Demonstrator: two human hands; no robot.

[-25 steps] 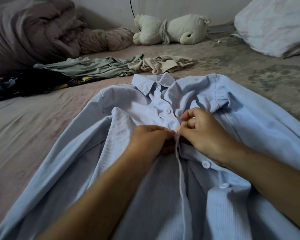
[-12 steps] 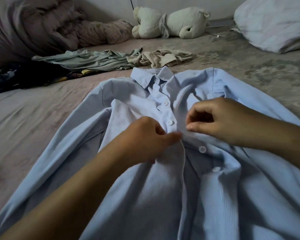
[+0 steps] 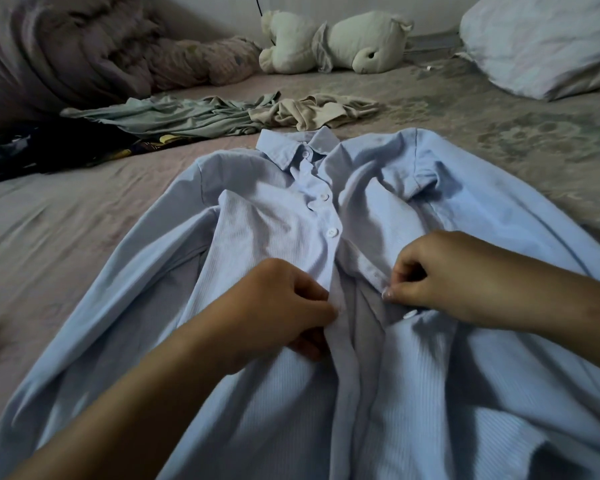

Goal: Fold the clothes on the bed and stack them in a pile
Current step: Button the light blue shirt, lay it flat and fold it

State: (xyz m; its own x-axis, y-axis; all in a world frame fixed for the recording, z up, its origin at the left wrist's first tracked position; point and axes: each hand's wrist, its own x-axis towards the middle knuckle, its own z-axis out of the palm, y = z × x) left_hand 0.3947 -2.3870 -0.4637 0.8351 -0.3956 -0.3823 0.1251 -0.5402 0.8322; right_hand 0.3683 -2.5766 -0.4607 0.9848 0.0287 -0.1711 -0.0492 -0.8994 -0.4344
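Pinching the 2 front edges of the blue shirt (image 3: pixel 326 209), I have my left hand (image 3: pixel 274 306) clamped on the buttonhole edge and my right hand (image 3: pixel 444 275) on the button edge. Between them, mid-frame, they lie apart. The shirt's length runs from the collar at upper centre down toward me, flat on the bed (image 3: pixel 66 230).

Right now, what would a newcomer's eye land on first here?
The light blue shirt spread across the bed, with the left hand and right hand pinching its front edges mid-buttoning. Behind it lie unfolded clothes and a white plush toy by the wall.
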